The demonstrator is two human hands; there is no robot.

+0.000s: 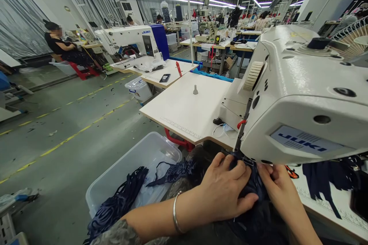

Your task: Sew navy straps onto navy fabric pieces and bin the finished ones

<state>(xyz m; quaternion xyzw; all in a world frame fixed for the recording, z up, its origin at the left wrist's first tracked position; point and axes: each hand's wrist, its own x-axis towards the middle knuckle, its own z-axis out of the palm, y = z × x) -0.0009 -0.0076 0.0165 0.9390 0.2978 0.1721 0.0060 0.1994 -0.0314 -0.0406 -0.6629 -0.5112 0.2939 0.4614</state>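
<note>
Dark navy fabric lies bunched under the head of a white JUKI sewing machine. My left hand, with a silver bangle at its wrist, rests on the fabric just left of the needle area, fingers curled into it and thumb held out. On the other side, my right hand pinches the fabric close beside the machine's foot. The fingertips of my right hand are partly hidden by the machine head. More navy straps trail from my lap towards a clear plastic bin on the left.
Behind the machine extends its white tabletop, with a grey peg on it. Navy strips and orange-handled snips lie at the right. A second sewing machine stands further back. A seated person is at far left.
</note>
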